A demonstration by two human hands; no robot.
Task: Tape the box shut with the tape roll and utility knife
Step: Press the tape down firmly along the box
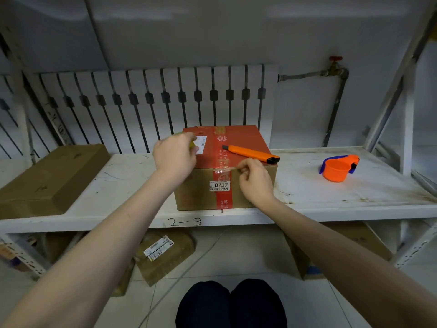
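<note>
Right fingers (243,170) pinching clear tape at box (201,192) front edge, left fingers (191,143) curled round tape roll (191,143)

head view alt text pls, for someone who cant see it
Two bare hands work at a red-topped cardboard box on a white shelf: the right hand pinches clear tape at the box's front top edge, the left hand grips something yellowish. An orange utility knife lies on the box.
</note>
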